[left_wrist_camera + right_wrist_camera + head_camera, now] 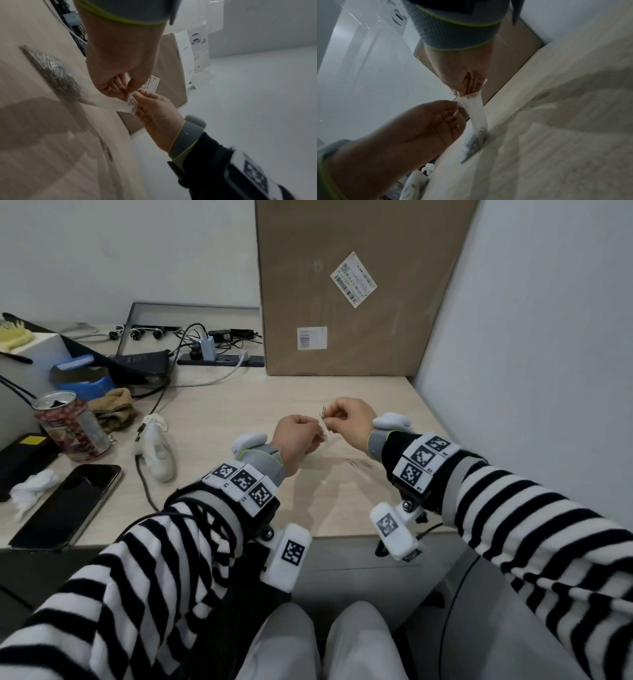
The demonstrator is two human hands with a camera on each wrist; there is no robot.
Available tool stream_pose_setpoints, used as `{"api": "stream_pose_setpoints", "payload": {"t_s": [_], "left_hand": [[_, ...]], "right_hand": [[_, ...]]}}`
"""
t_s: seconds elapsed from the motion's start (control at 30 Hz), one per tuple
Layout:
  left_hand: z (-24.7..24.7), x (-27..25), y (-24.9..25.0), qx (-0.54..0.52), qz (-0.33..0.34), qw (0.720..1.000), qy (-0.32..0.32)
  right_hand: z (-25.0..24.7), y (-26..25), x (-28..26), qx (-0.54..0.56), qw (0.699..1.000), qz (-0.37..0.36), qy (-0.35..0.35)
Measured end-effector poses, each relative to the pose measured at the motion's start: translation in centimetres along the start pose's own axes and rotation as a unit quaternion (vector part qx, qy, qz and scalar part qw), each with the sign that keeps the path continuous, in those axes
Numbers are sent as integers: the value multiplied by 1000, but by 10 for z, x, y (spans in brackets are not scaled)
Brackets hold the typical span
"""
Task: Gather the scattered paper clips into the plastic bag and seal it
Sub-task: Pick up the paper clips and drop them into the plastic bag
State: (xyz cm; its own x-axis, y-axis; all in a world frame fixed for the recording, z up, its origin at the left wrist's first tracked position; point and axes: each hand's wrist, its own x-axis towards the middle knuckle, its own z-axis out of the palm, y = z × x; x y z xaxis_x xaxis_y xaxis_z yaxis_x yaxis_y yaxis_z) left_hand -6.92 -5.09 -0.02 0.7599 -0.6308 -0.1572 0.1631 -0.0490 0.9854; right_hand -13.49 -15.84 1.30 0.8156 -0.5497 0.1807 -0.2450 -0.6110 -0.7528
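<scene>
A clear plastic bag (pixel 109 100) hangs over the light wooden table (pixel 239 405), its bottom heavy with a heap of paper clips (pixel 56 75). My left hand (pixel 317 433) pinches one side of the bag's mouth. My right hand (pixel 330 419) faces it and pinches a few paper clips (pixel 323 414) at the mouth, together with the bag's other edge (pixel 471 96). In the right wrist view the bag (pixel 474 115) stretches down to the clips in its bottom (pixel 472 143). Two loose clips (pixel 359 463) lie on the table by my right wrist.
A big cardboard box (pixel 359 285) stands against the wall behind my hands, and a white wall closes the right side. On the left are a can (pixel 68 426), a phone (pixel 68 505), a white glove (pixel 157 446), cables and a power strip (pixel 222 359).
</scene>
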Motion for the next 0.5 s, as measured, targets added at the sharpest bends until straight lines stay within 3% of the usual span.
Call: {"api": "stream_pose_setpoints", "payload": {"t_s": [0.2, 0.3, 0.37, 0.43, 0.5], "left_hand": [[-2, 5, 2, -10, -12, 1000, 14], [1, 10, 4, 0, -8, 1000, 20], [4, 14, 3, 7, -1, 1000, 23], [8, 18, 0, 11, 1, 1000, 17], [12, 22, -4, 16, 0, 1000, 10]], "right_hand": [[-13, 9, -8, -88, 996, -18, -24], [-22, 13, -10, -82, 995, -44, 20], [-31, 21, -9, -102, 994, -10, 38], [-40, 38, -6, -181, 981, 68, -8], [-44, 58, -6, -266, 949, 149, -76]]}}
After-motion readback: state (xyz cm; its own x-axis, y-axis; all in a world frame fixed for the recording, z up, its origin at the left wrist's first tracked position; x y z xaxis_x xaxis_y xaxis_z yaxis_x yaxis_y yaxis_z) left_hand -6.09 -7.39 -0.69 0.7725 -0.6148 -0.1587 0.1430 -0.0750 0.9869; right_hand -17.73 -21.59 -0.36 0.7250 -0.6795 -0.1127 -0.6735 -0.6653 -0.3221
